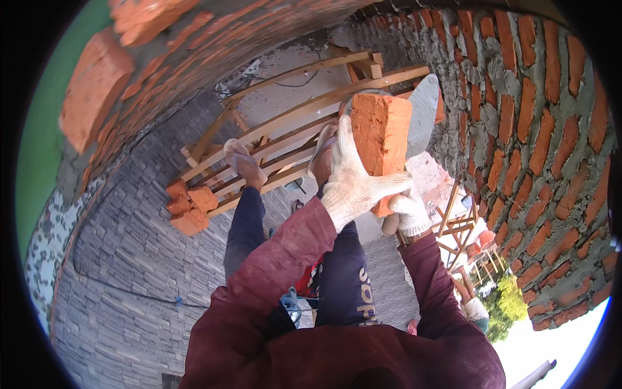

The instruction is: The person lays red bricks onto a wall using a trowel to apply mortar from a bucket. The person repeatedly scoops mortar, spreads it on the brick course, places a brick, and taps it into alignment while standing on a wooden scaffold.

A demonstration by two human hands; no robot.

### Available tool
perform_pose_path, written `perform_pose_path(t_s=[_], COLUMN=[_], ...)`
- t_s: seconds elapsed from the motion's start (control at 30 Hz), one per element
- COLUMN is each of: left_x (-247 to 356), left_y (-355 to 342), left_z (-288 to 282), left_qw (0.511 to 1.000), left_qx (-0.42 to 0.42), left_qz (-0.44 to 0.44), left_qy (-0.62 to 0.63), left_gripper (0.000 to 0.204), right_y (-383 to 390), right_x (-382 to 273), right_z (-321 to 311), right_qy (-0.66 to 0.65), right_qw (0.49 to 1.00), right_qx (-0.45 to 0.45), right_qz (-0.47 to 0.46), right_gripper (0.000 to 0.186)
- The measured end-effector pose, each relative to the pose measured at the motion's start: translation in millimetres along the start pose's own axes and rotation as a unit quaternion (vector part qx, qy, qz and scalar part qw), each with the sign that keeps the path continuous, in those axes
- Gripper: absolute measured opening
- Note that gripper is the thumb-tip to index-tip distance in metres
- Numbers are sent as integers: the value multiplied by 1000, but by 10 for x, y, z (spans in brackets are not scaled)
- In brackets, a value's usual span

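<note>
My left hand (pixel 353 185), in a white knit glove, grips an orange-red brick (pixel 382 129) and holds it upright in front of me. My right hand (pixel 409 214), also gloved, holds the handle of a trowel whose grey mortar-coated blade (pixel 424 113) rises just behind the brick's right side. Both hands are close together, the right one partly hidden behind the left hand and the brick. My legs and sandalled feet (pixel 243 162) stand on a wooden scaffold below.
A brick wall (pixel 538 149) with rough grey mortar joints curves along the right and top. The wooden scaffold frame (pixel 291 136) carries a small pile of loose bricks (pixel 191 207) at its left end. A grey stone-clad wall (pixel 129 259) lies on the left. Ground and greenery show far below at right.
</note>
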State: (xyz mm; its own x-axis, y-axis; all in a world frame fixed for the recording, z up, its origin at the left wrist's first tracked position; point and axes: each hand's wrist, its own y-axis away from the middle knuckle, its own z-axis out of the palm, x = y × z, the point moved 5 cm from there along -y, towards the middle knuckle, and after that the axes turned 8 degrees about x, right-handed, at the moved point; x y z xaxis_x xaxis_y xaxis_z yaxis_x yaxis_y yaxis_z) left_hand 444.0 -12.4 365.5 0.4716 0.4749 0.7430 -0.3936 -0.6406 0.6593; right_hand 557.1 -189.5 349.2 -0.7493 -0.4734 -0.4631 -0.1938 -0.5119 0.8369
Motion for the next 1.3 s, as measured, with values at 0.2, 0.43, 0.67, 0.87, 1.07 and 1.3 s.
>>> perform_pose_path(t_s=[0.2,0.43,0.67,0.87,1.07,1.3], left_x=[147,141,389,461,126,-309], left_y=[488,1383,1855,2257,2340,1298], left_z=[-945,-1892,-2782,-3351,-3966,-4887], left_qw=[981,829,911,904,854,763], left_qx=[-17,-175,-107,124,236,285], left_qz=[-49,-128,-20,-8,-63,-32], left_qy=[186,516,398,410,460,579], left_gripper=[135,116,100,64,52,54], right_y=[532,1379,1595,1367,1061,1282], right_x=[-101,23,-355,-532,-482,-603], right_z=[1248,2143,3050,3817,4672,4139], right_qy=[80,44,187,267,388,364], right_qw=[996,990,979,950,896,920], right_qx=[45,124,35,-108,-139,-26], right_qz=[22,41,-70,-122,-163,-145], right_gripper=[43,21,33,34,29,26])
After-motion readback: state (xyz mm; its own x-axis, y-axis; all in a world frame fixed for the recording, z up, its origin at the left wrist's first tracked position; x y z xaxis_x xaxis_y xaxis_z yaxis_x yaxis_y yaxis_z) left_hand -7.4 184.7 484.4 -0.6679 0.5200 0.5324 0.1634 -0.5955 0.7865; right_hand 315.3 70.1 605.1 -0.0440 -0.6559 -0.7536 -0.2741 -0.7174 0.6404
